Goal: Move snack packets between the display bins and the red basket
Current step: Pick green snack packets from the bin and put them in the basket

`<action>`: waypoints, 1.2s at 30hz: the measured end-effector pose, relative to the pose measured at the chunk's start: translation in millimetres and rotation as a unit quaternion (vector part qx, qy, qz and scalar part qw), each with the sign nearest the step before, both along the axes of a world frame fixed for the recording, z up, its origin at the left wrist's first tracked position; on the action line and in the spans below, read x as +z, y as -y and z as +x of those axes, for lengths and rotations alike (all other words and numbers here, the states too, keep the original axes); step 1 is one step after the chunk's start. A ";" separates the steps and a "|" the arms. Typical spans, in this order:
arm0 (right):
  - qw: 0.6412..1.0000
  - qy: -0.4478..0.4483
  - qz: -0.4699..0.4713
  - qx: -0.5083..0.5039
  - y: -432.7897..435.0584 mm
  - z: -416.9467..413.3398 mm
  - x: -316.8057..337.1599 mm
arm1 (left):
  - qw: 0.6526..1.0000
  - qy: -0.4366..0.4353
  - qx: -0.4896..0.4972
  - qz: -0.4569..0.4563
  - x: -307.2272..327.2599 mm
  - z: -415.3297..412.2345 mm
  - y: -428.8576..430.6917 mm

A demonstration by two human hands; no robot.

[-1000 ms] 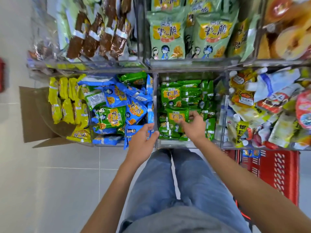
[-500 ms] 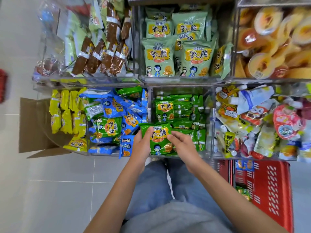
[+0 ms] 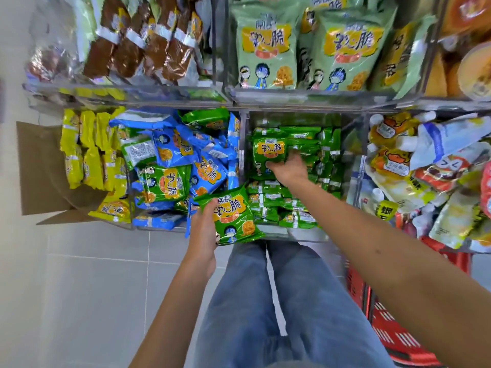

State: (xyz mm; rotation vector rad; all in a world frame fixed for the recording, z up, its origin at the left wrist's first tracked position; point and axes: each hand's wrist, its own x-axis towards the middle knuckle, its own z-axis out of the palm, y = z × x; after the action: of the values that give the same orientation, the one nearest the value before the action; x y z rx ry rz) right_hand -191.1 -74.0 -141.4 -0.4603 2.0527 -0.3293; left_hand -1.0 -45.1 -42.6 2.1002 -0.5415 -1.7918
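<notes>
- Since half a second ago, when both hands shared one packet at the bin's front edge, my right hand (image 3: pixel 287 168) has let go and reached back into the middle bin (image 3: pixel 292 233).
- Now my left hand (image 3: pixel 204 229) alone holds the green packet (image 3: pixel 231 216), thumb curled over its left edge, just in front of and above the bin's front left corner.
- Over in the bin, the right hand lies on a second green packet (image 3: pixel 269 152) on top of the pile, fingers bent at its lower edge; I cannot tell whether they have closed on it.
- More green packets fill the bin around and under that hand, stacked on edge along the right side.
- Left of the clear divider (image 3: pixel 242 160) sit heaped blue packets (image 3: pixel 172 147), with a few green ones mixed in.
- Further left, yellow packets (image 3: pixel 87 155) stand in rows against an open cardboard box (image 3: pixel 39 168).
- To the right, a bin of spouted pouches (image 3: pixel 425 160) overhangs the red basket (image 3: pixel 398 338), which sits on the floor beside my right leg and is partly hidden by my forearm.
- Above, the upper tier holds brown packets (image 3: pixel 148 43) and large pale green bags (image 3: pixel 268 49).
- Pale grey floor tiles (image 3: pixel 79 288) run under everything; my jeans (image 3: pixel 265 301) fill the lower middle.
</notes>
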 end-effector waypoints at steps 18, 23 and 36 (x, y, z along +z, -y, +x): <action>0.968 0.096 -0.194 -0.124 -63.9 29.9 106.1 | 0.999 0.033 0.013 -0.023 29.4 7.6 14.1; 0.950 0.201 -0.215 -0.109 -73.0 56.4 150.6 | 0.998 -0.008 0.025 -0.049 51.9 11.4 9.6; 0.933 0.175 -0.275 0.150 -60.8 100.9 178.2 | 0.985 -0.102 0.086 -0.114 82.8 21.3 -7.1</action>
State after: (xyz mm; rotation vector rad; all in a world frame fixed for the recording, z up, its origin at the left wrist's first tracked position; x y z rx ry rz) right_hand -90.1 -13.2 36.7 -0.9690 1.4957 -0.7490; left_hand 20.3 -38.1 40.2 1.7331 -0.4695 -1.7313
